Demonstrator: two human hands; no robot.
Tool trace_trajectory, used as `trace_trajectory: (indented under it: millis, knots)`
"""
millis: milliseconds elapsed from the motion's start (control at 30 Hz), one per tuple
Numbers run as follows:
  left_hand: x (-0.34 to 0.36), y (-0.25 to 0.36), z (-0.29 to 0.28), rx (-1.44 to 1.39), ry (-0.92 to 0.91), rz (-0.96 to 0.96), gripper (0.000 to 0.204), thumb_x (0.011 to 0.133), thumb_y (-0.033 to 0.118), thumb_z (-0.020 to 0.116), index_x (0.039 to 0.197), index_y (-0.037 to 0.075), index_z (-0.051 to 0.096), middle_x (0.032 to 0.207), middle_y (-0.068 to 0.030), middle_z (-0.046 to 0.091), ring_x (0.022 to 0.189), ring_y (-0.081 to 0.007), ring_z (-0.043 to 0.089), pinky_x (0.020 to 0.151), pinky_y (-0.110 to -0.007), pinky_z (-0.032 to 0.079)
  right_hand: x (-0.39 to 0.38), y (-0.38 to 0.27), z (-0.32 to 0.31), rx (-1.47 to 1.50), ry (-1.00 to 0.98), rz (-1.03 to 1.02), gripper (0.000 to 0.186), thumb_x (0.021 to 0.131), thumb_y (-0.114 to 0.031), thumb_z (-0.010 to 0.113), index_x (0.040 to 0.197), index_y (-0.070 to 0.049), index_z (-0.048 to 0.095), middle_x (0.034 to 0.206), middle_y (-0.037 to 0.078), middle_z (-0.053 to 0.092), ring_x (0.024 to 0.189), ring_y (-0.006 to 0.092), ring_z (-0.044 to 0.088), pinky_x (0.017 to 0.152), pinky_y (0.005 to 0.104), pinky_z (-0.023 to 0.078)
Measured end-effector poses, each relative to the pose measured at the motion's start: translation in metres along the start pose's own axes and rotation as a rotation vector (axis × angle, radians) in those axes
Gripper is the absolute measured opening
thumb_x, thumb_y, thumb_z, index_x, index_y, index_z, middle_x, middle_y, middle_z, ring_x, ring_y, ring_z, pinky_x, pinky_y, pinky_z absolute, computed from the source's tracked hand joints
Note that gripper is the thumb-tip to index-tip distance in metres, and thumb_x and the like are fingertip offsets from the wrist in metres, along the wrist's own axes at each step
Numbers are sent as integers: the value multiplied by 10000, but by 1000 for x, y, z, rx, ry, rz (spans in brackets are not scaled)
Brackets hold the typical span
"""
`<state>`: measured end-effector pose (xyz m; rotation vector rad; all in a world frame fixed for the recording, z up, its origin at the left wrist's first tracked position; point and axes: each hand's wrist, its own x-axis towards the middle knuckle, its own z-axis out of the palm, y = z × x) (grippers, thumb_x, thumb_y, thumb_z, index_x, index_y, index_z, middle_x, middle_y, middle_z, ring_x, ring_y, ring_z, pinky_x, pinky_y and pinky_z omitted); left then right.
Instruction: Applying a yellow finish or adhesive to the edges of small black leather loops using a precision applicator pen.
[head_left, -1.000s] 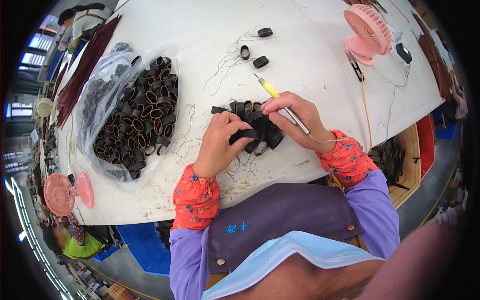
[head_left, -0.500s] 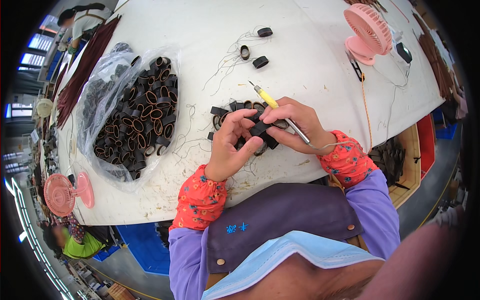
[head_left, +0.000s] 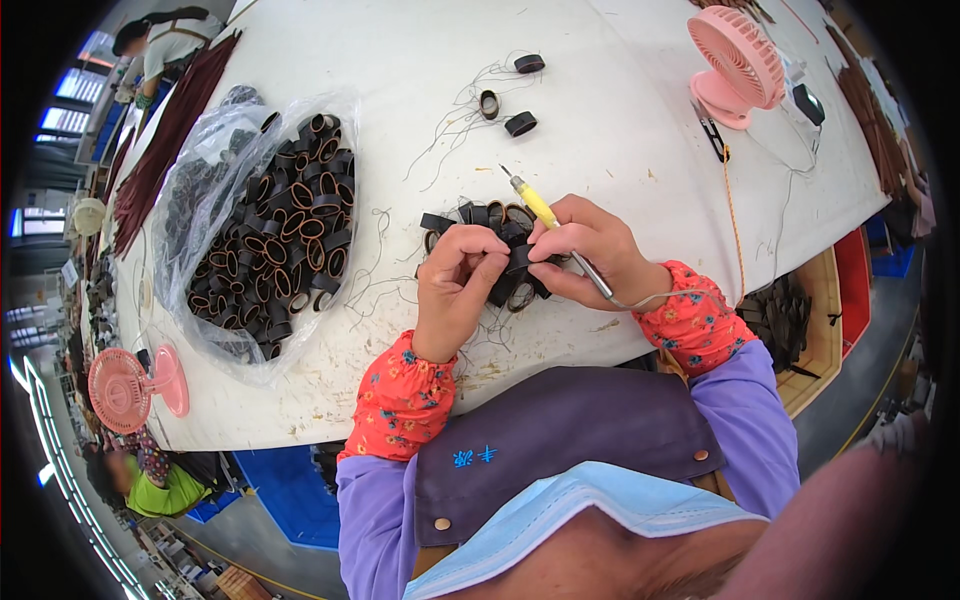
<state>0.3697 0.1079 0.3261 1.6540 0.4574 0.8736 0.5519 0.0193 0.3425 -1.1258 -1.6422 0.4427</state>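
My right hand (head_left: 595, 250) pinches a small black loop (head_left: 518, 259), which looks like a leather strap keeper, between thumb and forefinger. The same hand carries a pen-shaped tool (head_left: 535, 203) with a yellow grip, silver body and thin dark tip pointing away from me. A thin cord trails from the tool's rear over my wrist. Close against the loop's left side, my left hand (head_left: 460, 285) has thumb and forefinger pressed together; what lies between them is too small to make out. Under both hands sits a small pile of black loops (head_left: 475, 213) with loose threads, partly hidden.
To the left lies a clear plastic bag (head_left: 190, 290) full of similar loops. Several threaded loops (head_left: 521, 124) lie farther off. Pink fans stand at right (head_left: 735, 65) and left (head_left: 120, 388). Thread snips (head_left: 712, 135) on an orange cord lie near the right fan. Other people work at left.
My left fingers have closed into a pinch beside the loop, where they were spread before. The right hand, with the tool and loop, has shifted only slightly.
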Motion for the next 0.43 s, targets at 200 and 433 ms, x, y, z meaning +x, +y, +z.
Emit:
trace_trajectory:
  millis: [200,433]
  knots:
    - [-4,4,1,-377,-80,-334,37,947,80,509,982,70,502,830,12,529,679,-44,477,537,-176,358,1,1,0,-69,-82,-40,284,779,-42,687,1038,-70,576,926,115,580,853,249,582,733,316,484]
    - [-4,-1,0,-269,-46,-227,41,951,85,506,992,85,504,828,9,521,713,-59,490,589,-180,370,-3,0,-6,673,49,279,327,976,-243,471,1221,-28,472,937,86,626,1005,213,578,878,368,458]
